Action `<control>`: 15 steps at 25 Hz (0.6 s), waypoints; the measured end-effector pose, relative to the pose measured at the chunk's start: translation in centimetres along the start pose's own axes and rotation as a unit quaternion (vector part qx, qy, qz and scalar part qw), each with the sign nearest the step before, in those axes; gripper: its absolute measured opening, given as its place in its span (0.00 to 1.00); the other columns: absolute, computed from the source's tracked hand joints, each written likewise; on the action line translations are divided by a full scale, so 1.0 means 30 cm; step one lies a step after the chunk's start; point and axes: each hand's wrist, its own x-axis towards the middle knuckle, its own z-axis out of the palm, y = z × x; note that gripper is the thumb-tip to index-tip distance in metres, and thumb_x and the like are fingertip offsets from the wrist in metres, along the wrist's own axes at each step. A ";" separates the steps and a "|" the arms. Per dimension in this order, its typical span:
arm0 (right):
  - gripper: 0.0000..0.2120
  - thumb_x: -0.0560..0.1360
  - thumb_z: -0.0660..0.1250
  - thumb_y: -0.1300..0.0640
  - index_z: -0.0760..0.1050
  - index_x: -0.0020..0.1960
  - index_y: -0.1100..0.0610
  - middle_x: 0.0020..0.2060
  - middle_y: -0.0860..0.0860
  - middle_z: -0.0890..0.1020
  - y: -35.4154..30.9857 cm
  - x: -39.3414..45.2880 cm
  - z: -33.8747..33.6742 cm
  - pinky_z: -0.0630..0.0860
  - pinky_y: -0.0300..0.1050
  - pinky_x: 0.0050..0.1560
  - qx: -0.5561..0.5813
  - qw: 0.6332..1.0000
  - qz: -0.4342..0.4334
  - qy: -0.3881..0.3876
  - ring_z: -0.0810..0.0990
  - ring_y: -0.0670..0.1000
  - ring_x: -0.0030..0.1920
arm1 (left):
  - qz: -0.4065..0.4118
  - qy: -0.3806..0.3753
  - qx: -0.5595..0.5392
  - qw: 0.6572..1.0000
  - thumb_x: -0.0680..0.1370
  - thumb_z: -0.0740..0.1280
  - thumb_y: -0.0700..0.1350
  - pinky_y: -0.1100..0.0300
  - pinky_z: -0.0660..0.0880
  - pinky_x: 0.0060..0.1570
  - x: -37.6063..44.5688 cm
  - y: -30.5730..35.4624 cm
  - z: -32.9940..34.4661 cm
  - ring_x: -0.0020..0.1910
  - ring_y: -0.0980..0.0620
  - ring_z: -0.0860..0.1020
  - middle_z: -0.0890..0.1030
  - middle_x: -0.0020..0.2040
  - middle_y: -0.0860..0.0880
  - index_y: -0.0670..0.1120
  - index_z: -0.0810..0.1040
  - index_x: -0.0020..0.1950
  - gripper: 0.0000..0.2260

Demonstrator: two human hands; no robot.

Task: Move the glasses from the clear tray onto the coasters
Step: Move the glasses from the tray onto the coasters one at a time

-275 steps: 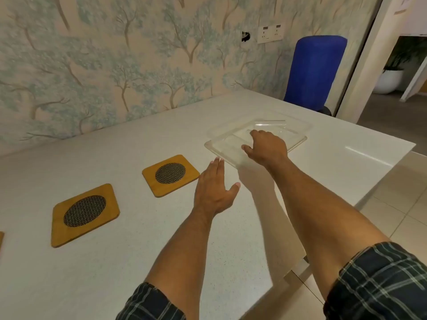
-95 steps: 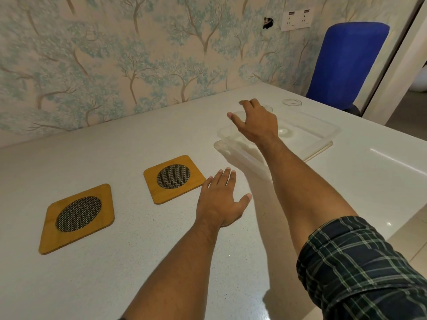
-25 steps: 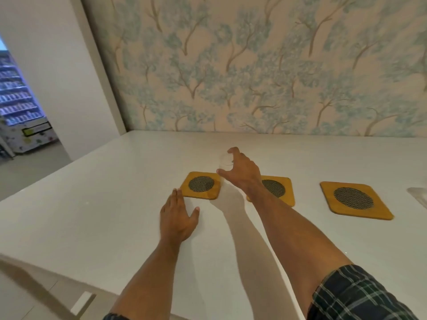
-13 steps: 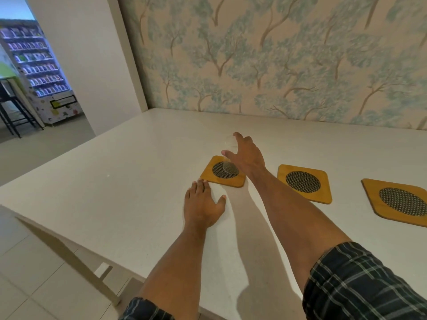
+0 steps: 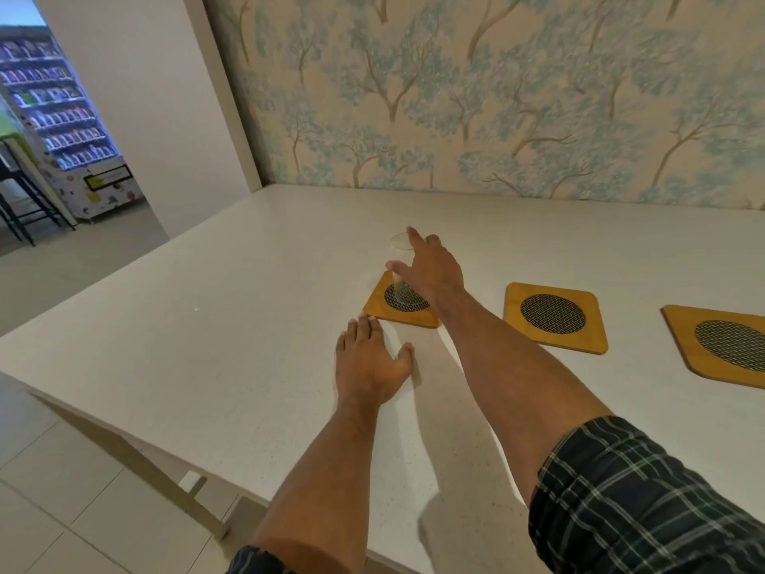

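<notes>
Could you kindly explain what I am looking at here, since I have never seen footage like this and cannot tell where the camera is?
There is no machine here: a person wears one camera on the head, looking down at their own bare arms. The right hand is wrapped around a clear glass standing on the leftmost coaster. The left hand lies flat and open on the white table. Two more wooden coasters, a middle coaster and a right coaster, lie free. The clear tray is out of view.

Even soft indoor light; arm shadows on table (image 5: 207, 333) (faint); wide-angle edge warping.
</notes>
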 end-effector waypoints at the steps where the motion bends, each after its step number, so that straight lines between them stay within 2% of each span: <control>1: 0.40 0.76 0.65 0.35 0.53 0.80 0.49 0.69 0.58 0.69 -0.003 -0.006 -0.010 0.77 0.54 0.56 -0.004 1.000 0.003 -0.008 0.75 0.61 0.64 | 0.002 0.001 -0.002 1.000 0.80 0.52 0.69 0.46 0.50 0.80 -0.001 0.000 0.000 0.82 0.42 0.53 0.57 0.83 0.44 0.43 0.53 0.83 0.41; 3: 0.44 0.74 0.64 0.31 0.46 0.81 0.45 0.70 0.57 0.68 -0.008 -0.026 -0.030 0.77 0.54 0.54 -0.011 1.000 0.011 -0.019 0.77 0.61 0.61 | 0.005 0.005 -0.001 1.000 0.80 0.52 0.69 0.46 0.51 0.79 -0.001 -0.002 -0.003 0.82 0.42 0.55 0.59 0.83 0.44 0.44 0.56 0.83 0.39; 5: 0.45 0.74 0.61 0.30 0.43 0.81 0.45 0.72 0.57 0.67 0.012 -0.064 -0.060 0.78 0.54 0.51 -0.023 1.000 0.012 0.005 0.78 0.61 0.59 | 0.009 0.013 0.001 1.000 0.80 0.54 0.68 0.45 0.54 0.79 -0.004 0.000 -0.009 0.81 0.41 0.59 0.63 0.81 0.44 0.44 0.62 0.81 0.37; 8: 0.37 0.78 0.59 0.34 0.53 0.80 0.49 0.70 0.56 0.70 0.106 -0.146 -0.130 0.77 0.53 0.48 -0.058 0.997 -0.014 0.057 0.79 0.59 0.58 | 0.047 0.035 0.007 0.998 0.81 0.57 0.63 0.44 0.67 0.73 -0.016 0.008 -0.025 0.72 0.41 0.72 0.76 0.72 0.43 0.44 0.74 0.72 0.29; 11: 0.28 0.80 0.62 0.41 0.64 0.75 0.52 0.66 0.55 0.73 0.249 -0.240 -0.214 0.75 0.52 0.47 -0.087 0.993 -0.030 0.079 0.79 0.59 0.56 | 0.175 0.081 0.028 0.981 0.81 0.57 0.57 0.46 0.74 0.57 -0.023 0.019 -0.047 0.53 0.41 0.81 0.83 0.55 0.43 0.42 0.81 0.58 0.22; 13: 0.24 0.80 0.63 0.45 0.67 0.73 0.52 0.64 0.53 0.74 0.370 -0.313 -0.284 0.75 0.51 0.46 -0.113 0.989 -0.010 0.095 0.80 0.58 0.54 | 0.284 0.098 0.085 0.950 0.81 0.58 0.55 0.47 0.74 0.53 -0.017 0.047 -0.062 0.47 0.41 0.80 0.82 0.49 0.43 0.42 0.81 0.53 0.19; 15: 0.22 0.80 0.64 0.48 0.68 0.72 0.52 0.63 0.53 0.75 0.490 -0.385 -0.357 0.77 0.52 0.47 -0.127 0.985 0.024 0.111 0.80 0.57 0.55 | 0.357 0.097 0.129 0.920 0.81 0.56 0.55 0.47 0.73 0.50 -0.011 0.109 -0.070 0.45 0.41 0.80 0.81 0.47 0.44 0.43 0.80 0.51 0.19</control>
